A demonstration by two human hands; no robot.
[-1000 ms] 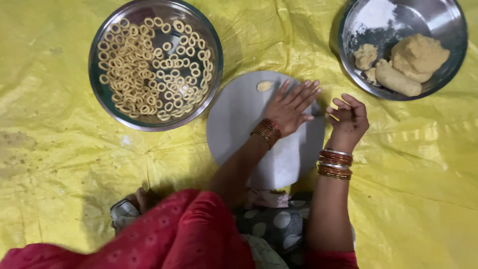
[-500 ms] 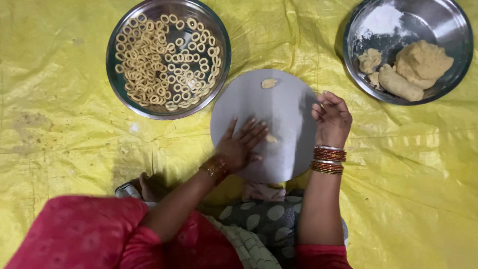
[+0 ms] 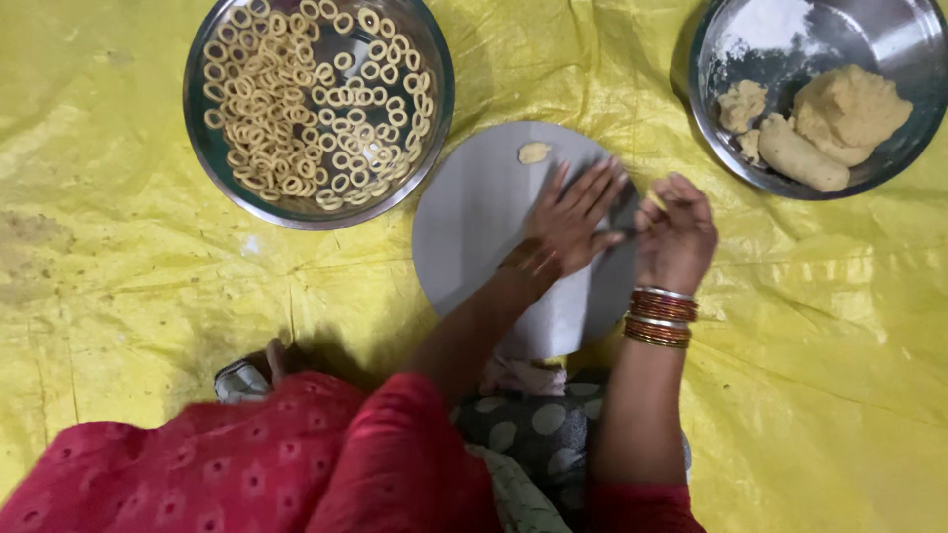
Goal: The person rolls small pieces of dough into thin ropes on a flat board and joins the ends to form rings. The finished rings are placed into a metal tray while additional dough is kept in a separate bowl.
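a steel bowl [image 3: 318, 111] of small dough rings [image 3: 316, 99] sits at the left on the yellow sheet [image 3: 118, 257]. next comes the round grey board [image 3: 474, 222], a small dough bit [image 3: 534, 152] near its far edge. the left hand [image 3: 576, 219] lies flat on the board, fingers spread. the right hand [image 3: 675, 235] (bangles at the wrist) curls just beside it; whether it grips anything, i cannot tell. a second bowl [image 3: 894, 39] holds dough lumps [image 3: 849, 111].
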